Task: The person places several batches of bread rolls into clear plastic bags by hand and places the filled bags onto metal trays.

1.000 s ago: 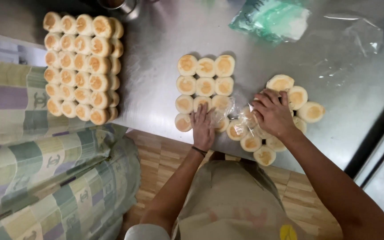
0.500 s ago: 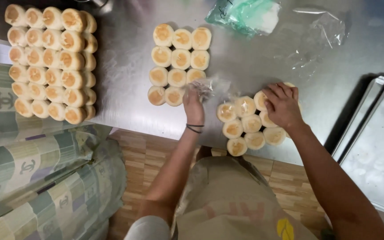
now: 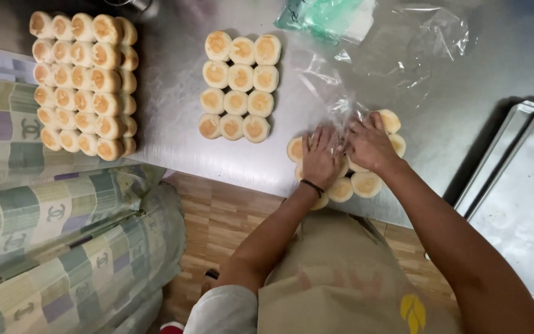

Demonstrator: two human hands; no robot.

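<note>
Both my hands rest on a cluster of round pale buns at the near edge of a steel table. My left hand lies flat on the left buns, a dark band on its wrist. My right hand presses on the right buns and touches a clear plastic bag that rises from the cluster. The fingers of both hands are spread. Most buns under the hands are hidden.
A block of several buns sits left of my hands. A bigger stacked block of buns lies at the table's far left. Crumpled green and clear plastic bags lie at the back. Metal trays stand at right. Patterned fabric hangs left.
My left hand moved right off the middle block onto the right cluster. Both hands now lie together on that cluster, with the plastic bag between them.
</note>
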